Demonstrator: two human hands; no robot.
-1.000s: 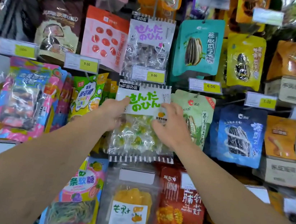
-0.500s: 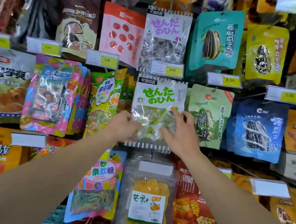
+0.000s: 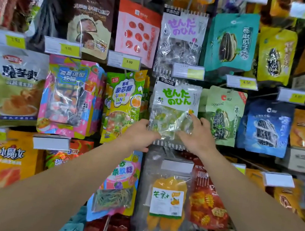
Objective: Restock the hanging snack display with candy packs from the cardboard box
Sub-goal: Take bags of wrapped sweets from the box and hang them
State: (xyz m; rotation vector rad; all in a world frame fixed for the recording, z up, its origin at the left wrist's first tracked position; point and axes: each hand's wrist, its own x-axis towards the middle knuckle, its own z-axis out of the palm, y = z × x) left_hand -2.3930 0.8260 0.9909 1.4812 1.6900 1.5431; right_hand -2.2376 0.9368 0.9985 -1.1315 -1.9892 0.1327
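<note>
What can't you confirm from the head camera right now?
- Cardboard box: outside the head view.
- Hook carrying the green-lettered candy pack: hidden behind the price tag above.
- Left hand fingertips: behind the pack's lower corner.
- Right hand grip: unclear, fingers lie against the film.

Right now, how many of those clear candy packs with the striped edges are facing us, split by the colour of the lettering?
Green lettering: 1, the green-lettered pack, held at its lower part by the left hand and right hand
Purple lettering: 1, the purple-lettered pack, hanging directly above
Total: 2
</note>
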